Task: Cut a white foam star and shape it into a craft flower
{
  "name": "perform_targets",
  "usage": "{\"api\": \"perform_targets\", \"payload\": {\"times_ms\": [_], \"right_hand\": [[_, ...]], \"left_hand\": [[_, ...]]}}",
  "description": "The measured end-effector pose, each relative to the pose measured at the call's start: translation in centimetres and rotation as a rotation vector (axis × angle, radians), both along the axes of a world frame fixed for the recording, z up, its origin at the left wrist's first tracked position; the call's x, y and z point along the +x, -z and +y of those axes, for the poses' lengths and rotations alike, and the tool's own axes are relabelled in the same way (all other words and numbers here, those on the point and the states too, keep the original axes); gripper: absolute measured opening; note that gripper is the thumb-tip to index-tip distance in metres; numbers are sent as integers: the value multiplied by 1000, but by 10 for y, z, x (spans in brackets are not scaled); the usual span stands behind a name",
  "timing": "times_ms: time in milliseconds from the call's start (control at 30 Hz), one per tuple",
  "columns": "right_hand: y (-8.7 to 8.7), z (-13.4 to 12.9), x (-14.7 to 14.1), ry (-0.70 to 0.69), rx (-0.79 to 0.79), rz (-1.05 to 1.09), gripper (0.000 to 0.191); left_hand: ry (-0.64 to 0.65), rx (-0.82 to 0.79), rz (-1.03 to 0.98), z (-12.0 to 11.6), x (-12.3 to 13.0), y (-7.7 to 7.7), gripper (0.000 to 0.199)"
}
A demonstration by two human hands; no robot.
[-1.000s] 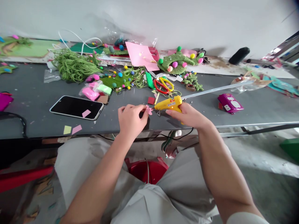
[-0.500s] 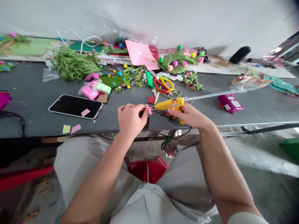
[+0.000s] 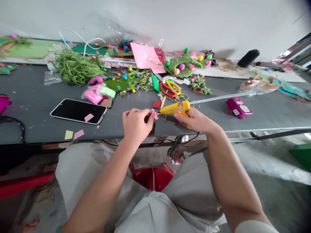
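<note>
Between the thumb and fingers of my left hand [image 3: 137,122] is a small pink paper flower [image 3: 155,114], pinched just above the table. My right hand [image 3: 198,120] is wrapped round the handle of a yellow hot glue gun [image 3: 175,108], its nozzle pointing left at the flower. Nozzle and flower meet or nearly meet; I cannot tell whether they touch. A long clear glue stick [image 3: 218,97] sticks out of the gun's back. Just behind the gun lie a small red square [image 3: 157,104] and scissors with red and yellow handles [image 3: 170,89].
A phone [image 3: 79,111] lies left, a pink paper scrap on it. Green yarn [image 3: 75,68], pompom-covered green pieces [image 3: 181,64] and a pink sheet [image 3: 148,56] line the back. A purple packet [image 3: 239,107] sits right. A black cord [image 3: 170,141] hangs below the table's front edge.
The glue gun has shifted very slightly left in my right hand's grip. Otherwise both hands hold nearly the same pose.
</note>
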State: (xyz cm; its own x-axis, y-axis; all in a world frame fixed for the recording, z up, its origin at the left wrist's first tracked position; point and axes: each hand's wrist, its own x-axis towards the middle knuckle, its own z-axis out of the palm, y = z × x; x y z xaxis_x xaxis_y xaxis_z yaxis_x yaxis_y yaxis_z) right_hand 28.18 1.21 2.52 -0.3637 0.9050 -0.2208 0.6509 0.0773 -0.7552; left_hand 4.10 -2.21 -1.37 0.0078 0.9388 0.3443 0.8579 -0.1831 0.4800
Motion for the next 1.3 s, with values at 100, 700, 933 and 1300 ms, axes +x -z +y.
{"api": "perform_targets", "payload": {"times_ms": [100,700,933,1300], "right_hand": [[-2,0,1,-3,14,-34,58],[14,22,59,656,287,179,49],[40,56,121,956,440,14,41],[55,68,145,1022,414,-183,42]], "left_hand": [[1,-9,-2,1,0,0,17],[6,5,1,-1,-1,-2,18],[18,39,23,-2,-1,-3,16],[188,60,244,-15,-5,0,28]]}}
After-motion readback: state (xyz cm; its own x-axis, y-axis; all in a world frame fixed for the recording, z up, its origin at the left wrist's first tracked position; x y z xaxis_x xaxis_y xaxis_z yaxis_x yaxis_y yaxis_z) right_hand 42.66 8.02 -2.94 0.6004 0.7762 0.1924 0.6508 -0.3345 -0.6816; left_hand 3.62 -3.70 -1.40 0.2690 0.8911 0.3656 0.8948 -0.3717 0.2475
